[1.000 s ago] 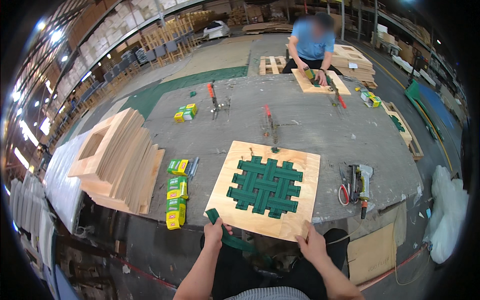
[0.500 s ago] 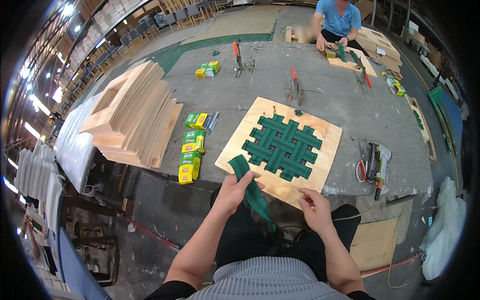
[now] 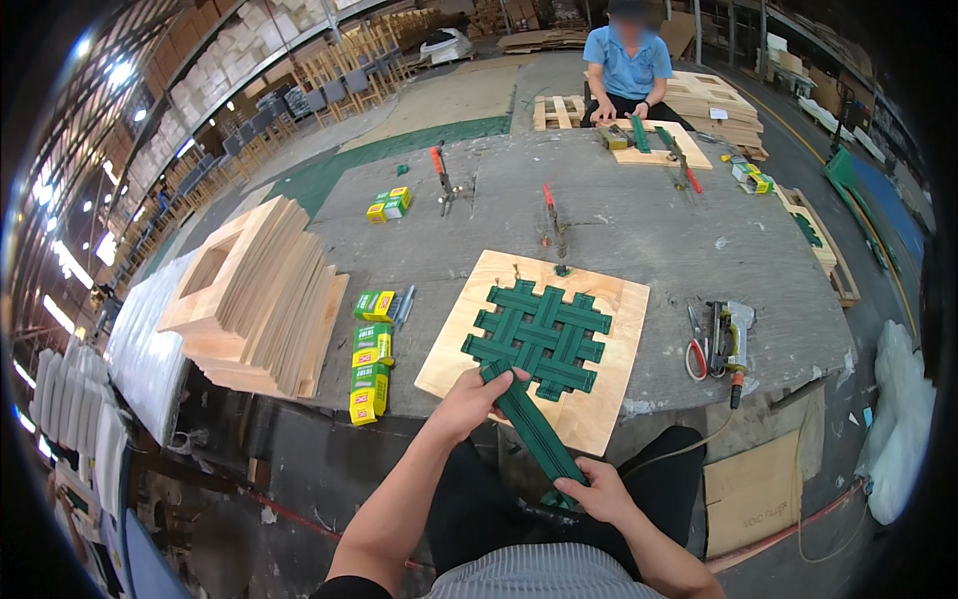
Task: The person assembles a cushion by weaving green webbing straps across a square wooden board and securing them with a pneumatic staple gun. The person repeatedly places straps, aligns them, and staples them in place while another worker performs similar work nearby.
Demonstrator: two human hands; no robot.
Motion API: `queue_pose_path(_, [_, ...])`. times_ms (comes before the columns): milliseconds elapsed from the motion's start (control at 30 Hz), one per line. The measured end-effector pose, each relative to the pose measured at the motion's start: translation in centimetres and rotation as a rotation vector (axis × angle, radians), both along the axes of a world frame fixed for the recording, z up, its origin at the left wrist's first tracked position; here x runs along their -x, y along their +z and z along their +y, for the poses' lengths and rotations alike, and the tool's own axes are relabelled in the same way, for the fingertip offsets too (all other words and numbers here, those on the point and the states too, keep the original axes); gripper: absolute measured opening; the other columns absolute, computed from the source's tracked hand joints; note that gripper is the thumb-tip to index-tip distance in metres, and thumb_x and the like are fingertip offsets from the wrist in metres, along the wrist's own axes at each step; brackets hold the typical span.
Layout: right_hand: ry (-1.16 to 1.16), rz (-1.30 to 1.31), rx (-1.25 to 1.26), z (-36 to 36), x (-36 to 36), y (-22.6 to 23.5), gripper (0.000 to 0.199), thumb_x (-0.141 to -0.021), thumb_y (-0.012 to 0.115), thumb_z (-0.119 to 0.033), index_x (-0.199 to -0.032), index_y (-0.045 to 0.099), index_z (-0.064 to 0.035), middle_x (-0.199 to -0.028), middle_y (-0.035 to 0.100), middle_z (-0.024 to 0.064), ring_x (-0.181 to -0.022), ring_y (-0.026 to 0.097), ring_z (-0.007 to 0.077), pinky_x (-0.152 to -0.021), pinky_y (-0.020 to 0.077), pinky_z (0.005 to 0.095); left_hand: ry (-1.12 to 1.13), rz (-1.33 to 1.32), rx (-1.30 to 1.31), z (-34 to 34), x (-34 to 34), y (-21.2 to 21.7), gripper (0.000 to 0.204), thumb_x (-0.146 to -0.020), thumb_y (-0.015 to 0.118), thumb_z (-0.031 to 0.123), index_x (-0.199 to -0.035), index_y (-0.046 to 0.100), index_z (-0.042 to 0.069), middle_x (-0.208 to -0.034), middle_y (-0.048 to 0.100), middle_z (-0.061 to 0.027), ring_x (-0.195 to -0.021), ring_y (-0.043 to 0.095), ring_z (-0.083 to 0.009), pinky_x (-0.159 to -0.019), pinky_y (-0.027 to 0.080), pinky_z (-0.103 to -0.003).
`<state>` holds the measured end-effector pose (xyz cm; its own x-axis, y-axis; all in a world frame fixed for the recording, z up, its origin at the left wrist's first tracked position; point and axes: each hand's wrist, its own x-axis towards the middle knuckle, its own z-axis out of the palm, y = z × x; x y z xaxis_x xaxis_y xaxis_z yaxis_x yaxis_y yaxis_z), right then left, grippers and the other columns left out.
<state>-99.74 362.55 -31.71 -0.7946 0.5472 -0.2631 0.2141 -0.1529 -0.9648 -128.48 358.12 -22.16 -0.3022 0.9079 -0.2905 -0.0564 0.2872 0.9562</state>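
Note:
A long green webbing strap (image 3: 537,429) is stretched between my two hands. My left hand (image 3: 473,403) pinches it near its upper end, over the near edge of a square plywood panel (image 3: 624,319). My right hand (image 3: 603,491) grips it lower down, off the panel's near corner and above my lap. On the panel lies a woven lattice of green straps (image 3: 544,334), crossing over and under with small gaps between them. The strap's upper end overlaps the lattice's near left side; whether it touches cannot be made out.
Yellow-green boxes (image 3: 371,344) stand left of the panel, beside stacked wooden frames (image 3: 264,299). Scissors (image 3: 696,354) and a staple gun (image 3: 736,339) lie to the right. Clamps (image 3: 554,220) rest on the table (image 3: 659,215). Across it, another person (image 3: 629,65) handles green straps on a board.
My right hand, empty before beside the panel edge, has moved down and taken hold of the strap. The strap, hanging loose before, is now pulled straight. The view has tilted upward.

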Motion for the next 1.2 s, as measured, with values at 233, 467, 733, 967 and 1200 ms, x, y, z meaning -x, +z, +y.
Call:
queue_pose_path(233, [-0.174, 0.028, 0.079, 1.9, -3.6, -1.5, 0.022, -0.094, 0.078, -0.014, -0.107, 0.066, -0.0005, -0.079, 0.068, -0.0003, -0.071, 0.060, 0.0052, -0.064, 0.0490, 0.0248, 0.062, 0.542, 0.124, 10.0, 3.2, -6.0, 0.027, -0.098, 0.071, 0.019, -0.117, 0.072, 0.001, -0.094, 0.074, -0.0078, -0.081, 0.069, -0.0156, -0.074, 0.055, -0.032])
queue_pose_path(467, [-0.189, -0.127, 0.149, 3.9, -5.4, -3.5, 0.026, -0.094, 0.076, -0.012, -0.112, 0.061, 0.0009, -0.083, 0.075, 0.0062, -0.074, 0.067, 0.0074, -0.066, 0.0519, 0.0264, 0.005, 0.888, 0.079, 13.8, 3.4, -11.0, 0.029, -0.095, 0.074, 0.027, -0.112, 0.074, 0.003, -0.103, 0.066, -0.0139, -0.095, 0.066, -0.0333, -0.084, 0.053, -0.041])
queue_pose_path(733, [-0.162, -0.298, 0.162, 4.4, -5.8, -1.5, 0.030, -0.093, 0.076, -0.013, -0.114, 0.060, 0.0023, -0.088, 0.078, 0.0109, -0.077, 0.072, 0.0119, -0.069, 0.0545, 0.0295, -0.079, 0.702, 0.210, 14.1, 4.0, -10.1, 0.030, -0.090, 0.079, 0.030, -0.111, 0.078, 0.009, -0.102, 0.063, -0.0089, -0.097, 0.066, -0.0278, -0.087, 0.054, -0.039])
queue_pose_path(967, [-0.238, -0.311, -0.264, 5.8, -5.7, -2.6, 0.036, -0.088, 0.078, -0.011, -0.117, 0.063, 0.0021, -0.094, 0.073, 0.0141, -0.084, 0.072, 0.0222, -0.075, 0.0563, 0.0340, -0.106, 0.819, 0.277, 14.6, 4.8, -9.5, 0.034, -0.085, 0.083, 0.036, -0.105, 0.078, 0.009, -0.101, 0.063, -0.0089, -0.096, 0.067, -0.0274, -0.086, 0.054, -0.040])
queue_pose_path(1200, [-0.316, 0.038, 0.089, 8.5, 3.9, 0.5, 0.049, -0.098, 0.068, -0.009, -0.144, 0.053, 0.0020, -0.083, 0.064, 0.0055, -0.072, 0.063, 0.0149, -0.070, 0.0535, 0.0299, -0.113, 0.790, 0.232, 14.5, 4.7, -9.4, 0.037, -0.083, 0.085, 0.036, -0.104, 0.078, 0.007, -0.101, 0.063, -0.0093, -0.094, 0.067, -0.0264, -0.086, 0.055, -0.038])
